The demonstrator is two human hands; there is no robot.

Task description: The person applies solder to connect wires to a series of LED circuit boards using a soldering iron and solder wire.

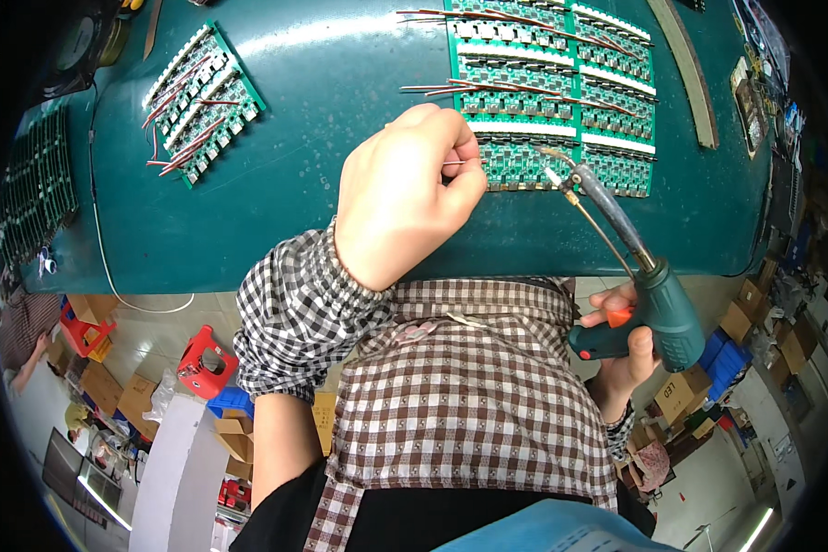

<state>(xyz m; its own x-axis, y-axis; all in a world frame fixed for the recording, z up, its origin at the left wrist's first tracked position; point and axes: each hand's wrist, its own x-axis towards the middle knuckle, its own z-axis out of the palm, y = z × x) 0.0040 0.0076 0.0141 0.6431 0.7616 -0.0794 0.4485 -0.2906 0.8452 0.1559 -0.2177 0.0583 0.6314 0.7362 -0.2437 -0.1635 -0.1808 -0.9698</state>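
My left hand (412, 189) is closed in a pinch beside the lower left edge of a green circuit board panel (520, 173). Between its thumb and forefinger shows a short piece of thin wire (454, 163). My right hand (627, 336) is wrapped round the handle of a green soldering gun (670, 317) with an orange trigger, one finger by the trigger. The gun's long metal barrel points up and left, its bent tip over the panel's lower part. Whether the tip touches a board cannot be told. Red, black and white wires (524, 89) lie across the upper rows of the panel.
A smaller board panel with loose wires (202, 106) lies on the green table (313, 83) to the left. More boards (37, 184) stand at the far left, near a white cable (101, 221). A curved strip (688, 69) lies right of the panel. Red stools (207, 363) and cartons stand below.
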